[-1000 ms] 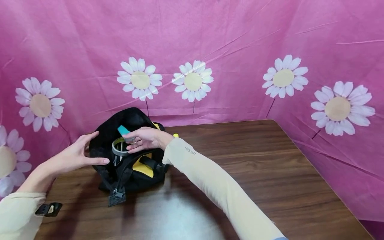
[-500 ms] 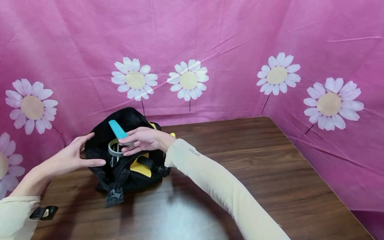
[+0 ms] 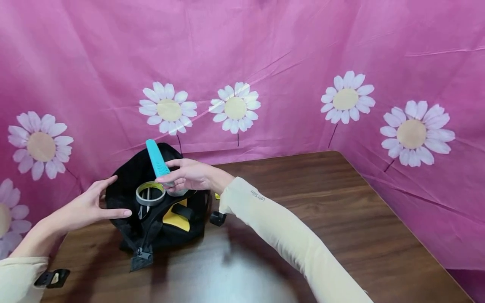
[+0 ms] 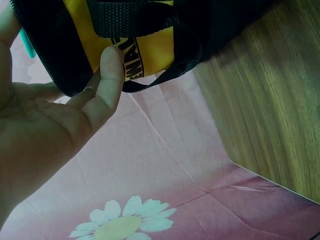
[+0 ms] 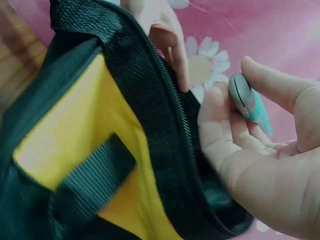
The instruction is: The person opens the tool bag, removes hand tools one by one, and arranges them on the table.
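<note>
A black and yellow zippered tool bag (image 3: 172, 233) stands on the left of the table with its mouth open upward. My left hand (image 3: 85, 206) grips the bag's left rim, thumb on the inner side and fingers on the outer side. Above the mouth, my right hand (image 3: 193, 174) pinches a long teal tool (image 3: 155, 155) by its lower end. Ridges mark its handle, and a grey end shows in the right wrist view; its exact kind is unclear. Just below lies a grey tape roll (image 3: 150, 202) in the opening, with a slim metal item partly seen through it.
A brown wooden table (image 3: 303, 202) extends to the right of the bag. A pink cloth (image 3: 288, 42) with white daisies hangs behind and at the sides. A zipper end (image 3: 141, 257) hangs off the bag's front, and a strap handle (image 5: 95, 180) crosses its yellow panel.
My right hand has raised the teal tool from inside the bag to above its rear rim, so more of it shows. My left hand keeps its hold; the head view has shifted slightly.
</note>
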The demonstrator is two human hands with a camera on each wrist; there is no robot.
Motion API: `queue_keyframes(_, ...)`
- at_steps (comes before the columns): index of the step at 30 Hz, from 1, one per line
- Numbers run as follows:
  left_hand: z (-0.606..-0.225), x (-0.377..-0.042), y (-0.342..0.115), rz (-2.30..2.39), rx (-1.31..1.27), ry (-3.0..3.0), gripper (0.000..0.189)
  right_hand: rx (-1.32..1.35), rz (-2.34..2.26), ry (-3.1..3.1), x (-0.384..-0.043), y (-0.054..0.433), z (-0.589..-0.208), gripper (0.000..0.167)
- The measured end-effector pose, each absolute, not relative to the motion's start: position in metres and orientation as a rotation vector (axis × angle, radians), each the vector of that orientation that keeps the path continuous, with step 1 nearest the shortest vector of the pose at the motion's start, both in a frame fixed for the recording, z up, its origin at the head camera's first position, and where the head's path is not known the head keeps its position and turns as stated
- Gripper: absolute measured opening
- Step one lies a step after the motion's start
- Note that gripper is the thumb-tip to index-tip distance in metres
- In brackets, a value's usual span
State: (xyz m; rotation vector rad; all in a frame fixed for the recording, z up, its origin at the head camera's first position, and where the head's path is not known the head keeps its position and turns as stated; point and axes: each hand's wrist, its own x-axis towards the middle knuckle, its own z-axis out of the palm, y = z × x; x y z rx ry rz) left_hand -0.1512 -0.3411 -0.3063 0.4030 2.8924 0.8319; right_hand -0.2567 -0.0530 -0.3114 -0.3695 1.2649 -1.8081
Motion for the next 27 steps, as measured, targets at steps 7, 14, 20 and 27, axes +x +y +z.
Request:
queue_keyframes(7, -0.311, -0.148, -0.343, 0.858, 0.408, 2.882, 0.106, -0.426, -1.799, 1.346, -0.257, -0.027, -0.309, 0.041)
queue_keyframes(14, -0.31, -0.149, -0.344, 0.855, 0.418, 2.894, 0.106, -0.484, -1.809, 1.449, -0.263, 0.005, -0.294, 0.045)
queue_keyframes(20, -0.303, -0.153, -0.345, 0.854, 0.42, 2.893, 0.105, -0.45, -1.889, 1.477, -0.269, 0.031, -0.287, 0.047)
queue_keyframes(27, -0.306, -0.156, -0.346, 0.889, 0.429, 2.873, 0.105, -0.42, -1.916, 1.511, -0.277, 0.054, -0.292, 0.035)
